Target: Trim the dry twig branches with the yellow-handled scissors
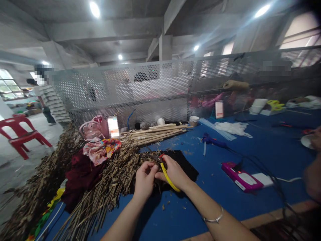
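My right hand (174,172) is closed on pliers with red and yellow handles (168,177); their dark jaws point up and to the left. Beside it, my left hand (146,177) has its thumb and fingers pinched together, and whatever lies between them is too small to make out. The two hands nearly meet above a black cloth (187,164) on the blue table (180,214). Dried brown stalks (112,177) lie in a heap just left of my left hand.
Light sticks (160,134) lie behind the hands. A blue glue gun (213,140) and a magenta device with cables (240,177) are to the right. Pink bag (94,129) and dark red cloth (80,177) rest left. Another person's arm (313,174) shows at the right edge.
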Motion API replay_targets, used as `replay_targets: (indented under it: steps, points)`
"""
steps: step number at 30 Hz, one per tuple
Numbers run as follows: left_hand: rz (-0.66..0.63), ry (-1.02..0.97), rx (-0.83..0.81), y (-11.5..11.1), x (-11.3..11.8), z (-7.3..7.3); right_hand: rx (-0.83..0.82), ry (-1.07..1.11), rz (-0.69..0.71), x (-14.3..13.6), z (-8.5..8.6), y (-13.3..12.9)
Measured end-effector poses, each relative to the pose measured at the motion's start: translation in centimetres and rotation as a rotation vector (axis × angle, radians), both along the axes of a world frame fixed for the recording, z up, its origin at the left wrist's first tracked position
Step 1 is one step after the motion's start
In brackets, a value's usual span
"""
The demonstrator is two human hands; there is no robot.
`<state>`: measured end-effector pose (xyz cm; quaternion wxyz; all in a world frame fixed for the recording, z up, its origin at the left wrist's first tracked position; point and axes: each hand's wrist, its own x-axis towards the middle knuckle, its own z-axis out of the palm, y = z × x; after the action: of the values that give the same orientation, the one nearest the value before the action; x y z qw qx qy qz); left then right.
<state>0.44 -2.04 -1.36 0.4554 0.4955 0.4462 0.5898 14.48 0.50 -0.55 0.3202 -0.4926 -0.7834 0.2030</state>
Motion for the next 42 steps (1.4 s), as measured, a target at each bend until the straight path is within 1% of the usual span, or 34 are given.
replay_targets:
  steps: [3, 8, 16, 22, 27, 34, 38, 42]
  points:
    - [0.006, 0.022, 0.003, -0.05, -0.02, 0.14, -0.054, 0.021, 0.004, -0.06, -0.13, -0.07]
    - [0.036, 0.053, 0.027, 0.0, -0.07, -0.01, -0.024, 0.022, -0.019, -0.21, -0.71, 0.06]
    - [0.061, 0.025, 0.023, 0.09, -0.2, -0.31, -0.035, -0.098, -0.101, -0.33, -0.49, 0.16]
    - [0.078, -0.016, -0.001, 0.27, -0.33, -0.25, -0.038, -0.157, -0.154, -0.43, -0.79, 0.3]
    - [0.097, 0.014, 0.0, 0.46, -0.45, -0.27, -0.042, -0.103, -0.11, -0.53, -0.83, 0.25]
    - [0.08, 0.05, 0.019, 0.37, -0.36, -0.16, 0.029, -0.076, -0.072, -0.72, -0.65, 0.1]
    - [0.08, 0.027, 0.007, 0.31, -0.3, 0.03, -0.019, -0.066, -0.056, -0.68, -0.66, 0.04]
    - [0.091, 0.006, 0.003, 0.37, -0.31, 0.0, -0.054, -0.103, -0.074, -0.63, -0.71, 0.04]
